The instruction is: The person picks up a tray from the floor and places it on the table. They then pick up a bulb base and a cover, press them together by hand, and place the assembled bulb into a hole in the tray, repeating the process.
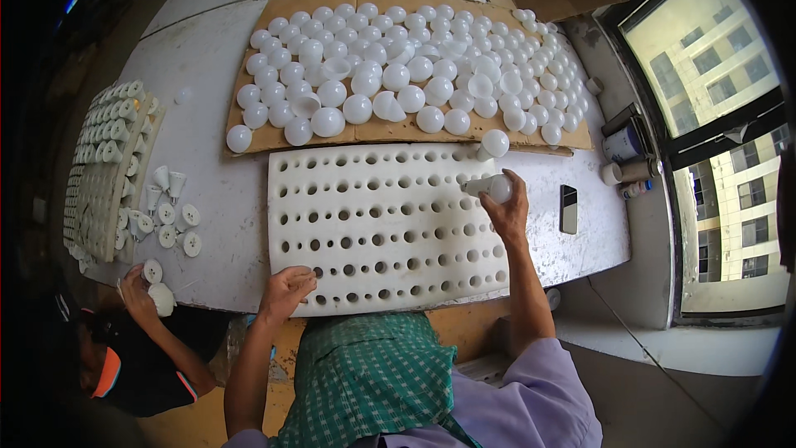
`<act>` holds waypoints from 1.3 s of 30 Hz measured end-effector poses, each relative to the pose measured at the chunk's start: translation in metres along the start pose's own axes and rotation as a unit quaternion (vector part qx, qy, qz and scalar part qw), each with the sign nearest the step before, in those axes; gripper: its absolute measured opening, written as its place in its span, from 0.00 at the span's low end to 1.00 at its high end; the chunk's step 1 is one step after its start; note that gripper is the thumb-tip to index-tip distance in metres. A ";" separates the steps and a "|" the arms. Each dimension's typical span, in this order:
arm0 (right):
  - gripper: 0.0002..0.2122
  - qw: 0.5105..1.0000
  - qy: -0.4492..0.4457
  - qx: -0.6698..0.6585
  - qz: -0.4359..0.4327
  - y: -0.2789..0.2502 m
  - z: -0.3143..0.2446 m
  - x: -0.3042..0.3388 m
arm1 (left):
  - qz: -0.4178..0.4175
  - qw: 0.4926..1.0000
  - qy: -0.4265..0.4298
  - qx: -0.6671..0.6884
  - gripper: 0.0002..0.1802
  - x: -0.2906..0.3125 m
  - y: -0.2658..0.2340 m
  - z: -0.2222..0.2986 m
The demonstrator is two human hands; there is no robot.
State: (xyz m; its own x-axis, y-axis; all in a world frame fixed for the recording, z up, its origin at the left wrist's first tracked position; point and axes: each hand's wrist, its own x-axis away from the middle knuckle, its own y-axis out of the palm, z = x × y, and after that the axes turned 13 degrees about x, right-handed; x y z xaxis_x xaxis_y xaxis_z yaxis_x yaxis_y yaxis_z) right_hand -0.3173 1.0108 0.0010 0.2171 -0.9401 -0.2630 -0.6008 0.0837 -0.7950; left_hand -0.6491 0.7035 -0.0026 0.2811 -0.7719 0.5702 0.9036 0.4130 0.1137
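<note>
Well, in the head view the two hands are well apart over a perforated white board (356, 229), whose middle serves here as the clock's centre. Between two and three o'clock, the right hand (508, 207) is closed around a white bulb (500, 188), its narrow end toward nine. At eight, the left hand (290, 284) has its fingers drawn together at the board's edge – whether they grip anything, I cannot tell. A second bulb (495, 143) sits between one and two, by the board's far corner. At twelve, many white domes (396, 76) cover a cardboard sheet (390, 134). Near three lies a dark phone (568, 209); at nine, loose white bases (189, 216) rest on the table (207, 166) – and just beyond, between eight and nine, is a co-worker's hand (141, 297).
</note>
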 end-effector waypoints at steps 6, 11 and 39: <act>0.33 0.978 -0.022 0.208 -0.013 0.003 0.039 -0.055 | -0.015 0.996 0.061 -0.064 0.22 -0.013 -0.012 -0.021; 0.23 0.974 -0.109 0.172 0.098 0.028 0.001 -0.083 | 0.077 0.996 0.044 -0.005 0.20 0.005 -0.049 -0.041; 0.38 0.851 0.117 -0.432 -0.276 0.064 -0.138 0.077 | 0.365 0.728 0.193 -0.548 0.29 -0.164 -0.243 -0.001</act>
State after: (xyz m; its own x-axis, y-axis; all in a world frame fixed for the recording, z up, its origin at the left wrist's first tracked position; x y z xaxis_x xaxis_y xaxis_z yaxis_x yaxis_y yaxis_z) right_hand -0.4455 0.8979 0.0052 0.5510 -0.8058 0.2168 -0.8201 -0.5710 -0.0380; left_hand -0.9149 0.7291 -0.1251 0.6944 -0.7055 -0.1419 0.1236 0.3111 -0.9423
